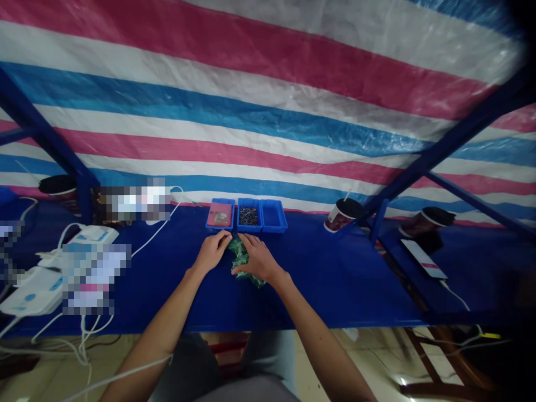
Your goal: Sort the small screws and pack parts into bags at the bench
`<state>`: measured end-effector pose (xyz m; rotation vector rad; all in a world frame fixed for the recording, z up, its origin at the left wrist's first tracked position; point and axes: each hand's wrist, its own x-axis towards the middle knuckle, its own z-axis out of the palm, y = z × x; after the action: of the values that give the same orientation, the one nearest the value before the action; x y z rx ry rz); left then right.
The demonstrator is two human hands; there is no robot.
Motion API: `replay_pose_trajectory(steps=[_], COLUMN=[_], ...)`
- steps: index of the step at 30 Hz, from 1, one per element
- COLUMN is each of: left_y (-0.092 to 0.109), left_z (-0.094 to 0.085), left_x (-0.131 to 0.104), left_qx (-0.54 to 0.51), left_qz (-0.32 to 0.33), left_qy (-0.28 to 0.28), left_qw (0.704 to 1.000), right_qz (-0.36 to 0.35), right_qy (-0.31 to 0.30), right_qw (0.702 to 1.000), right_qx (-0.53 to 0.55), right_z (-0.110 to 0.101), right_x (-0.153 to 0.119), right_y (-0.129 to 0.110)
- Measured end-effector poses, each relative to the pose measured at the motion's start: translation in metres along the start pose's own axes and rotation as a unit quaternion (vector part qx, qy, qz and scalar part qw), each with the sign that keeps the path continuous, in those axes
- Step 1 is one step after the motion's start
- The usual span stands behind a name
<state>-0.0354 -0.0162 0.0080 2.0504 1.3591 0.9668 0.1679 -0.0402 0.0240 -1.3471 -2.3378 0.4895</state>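
Under the spread right hand (260, 261), crumpled green plastic (239, 249) lies on the blue table (330, 285); the left hand (213, 251) curls by its far end. Whether either grips, I cannot tell. Handling the plastic seems the present step; the next move calls for steady fingers, clear of the trays (274, 216).

The blue table (335, 285) bears a green bundle (239, 254), three trays (249, 228) and a cup (341, 218).

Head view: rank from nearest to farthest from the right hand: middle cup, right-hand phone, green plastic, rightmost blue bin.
1. Green plastic: against the right hand.
2. Rightmost blue bin: just beyond it.
3. Middle cup: farther right, near the backdrop.
4. Right-hand phone: far right.
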Motion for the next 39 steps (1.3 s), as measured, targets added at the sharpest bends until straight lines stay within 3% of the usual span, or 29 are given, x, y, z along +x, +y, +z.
replay_pose_trajectory(steps=[5, 9, 13, 20, 25, 28, 32, 36, 39], left_y=[-0.001, -0.001, -0.002, 0.001, 0.004, 0.006, 0.009, 0.013, 0.014], left_z=[0.002, 0.002, 0.003, 0.001, 0.0, -0.001, -0.004, -0.004, -0.001], left_x=[-0.001, -0.001, -0.001, -0.001, -0.002, -0.003, -0.004, -0.004, -0.004], left_qx=[0.045, 0.043, 0.038, 0.027, 0.006, -0.002, -0.054, -0.112, -0.108], left_qz=[-0.001, -0.006, -0.007, -0.002, 0.005, 0.008, 0.008, 0.016, 0.025], left_qy=[-0.025, -0.027, -0.037, -0.036, -0.042, -0.04, -0.033, -0.015, -0.002], left_qw=[0.999, 0.999, 0.999, 0.999, 0.999, 0.999, 0.998, 0.993, 0.994], right_qz=[0.046, 0.118, 0.161, 0.194, 0.231, 0.206, 0.124, 0.066, 0.053], right_qy=[0.016, 0.076, 0.034, 0.036, 0.043, 0.07, 0.119, 0.114, 0.084], right_qw=[0.995, 0.984, 0.978, 0.979, 0.963, 0.948, 0.923, 0.9, 0.877], right_qx=[0.084, 0.113, 0.125, 0.049, 0.136, 0.233, 0.344, 0.415, 0.471], right_z=[-0.019, -0.034, -0.028, -0.008, -0.018, -0.027, -0.031, -0.017, -0.004], right_x=[-0.025, -0.063, -0.092, -0.09, -0.095, -0.086, -0.045, 0.004, 0.021], right_y=[0.009, 0.017, 0.017, 0.007, 0.009, 0.006, 0.0, 0.002, 0.008])
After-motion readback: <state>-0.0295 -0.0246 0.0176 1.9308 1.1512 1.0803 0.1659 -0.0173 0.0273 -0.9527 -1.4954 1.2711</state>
